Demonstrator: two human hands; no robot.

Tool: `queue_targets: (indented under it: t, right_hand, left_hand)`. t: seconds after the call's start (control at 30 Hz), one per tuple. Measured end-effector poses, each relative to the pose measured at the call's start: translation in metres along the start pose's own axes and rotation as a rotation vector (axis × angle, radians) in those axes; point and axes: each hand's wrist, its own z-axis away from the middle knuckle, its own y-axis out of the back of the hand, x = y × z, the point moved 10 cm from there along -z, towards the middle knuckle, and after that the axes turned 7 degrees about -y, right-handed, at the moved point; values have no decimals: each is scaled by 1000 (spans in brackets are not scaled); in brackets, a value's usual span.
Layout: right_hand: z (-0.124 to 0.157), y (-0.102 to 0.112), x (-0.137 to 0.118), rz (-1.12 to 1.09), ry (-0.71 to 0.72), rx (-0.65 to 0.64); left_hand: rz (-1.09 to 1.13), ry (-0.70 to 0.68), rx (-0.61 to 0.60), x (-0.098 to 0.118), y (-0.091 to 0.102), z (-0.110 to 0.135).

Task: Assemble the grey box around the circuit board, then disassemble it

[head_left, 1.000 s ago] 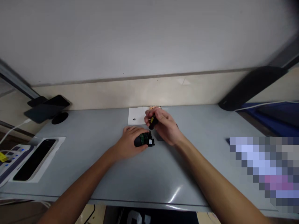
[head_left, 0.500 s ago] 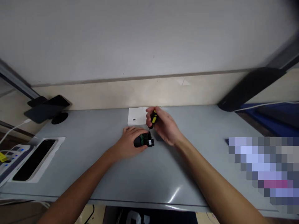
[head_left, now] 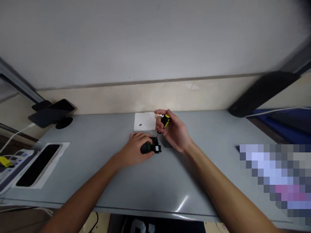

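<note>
Left hand [head_left: 136,147], fingers curled around black device [head_left: 151,148] on counter [head_left: 136,189]; right hand [head_left: 177,132], fingers gripping black-yellow screwdriver [head_left: 166,121], shaft slanting down toward device

Your left hand [head_left: 136,148] curls low, palm down, while your right hand [head_left: 175,131] bends in a pinch, both forearms [head_left: 91,190] slanting inward
</note>
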Motion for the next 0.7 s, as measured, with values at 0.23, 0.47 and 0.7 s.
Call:
queue_targets:
  t: [0.23, 0.47, 0.7]
  right_hand:
    - [4, 10, -3, -7, 38, 51]
    - [1, 6, 0, -7, 59, 38]
    - [0, 13, -5, 56, 63, 107]
  left_hand:
    - [-11, -50, -18, 3, 0, 1]
    - [-22, -55, -38, 3, 0, 0]
    - [-40, -62, -28, 5, 2, 0]
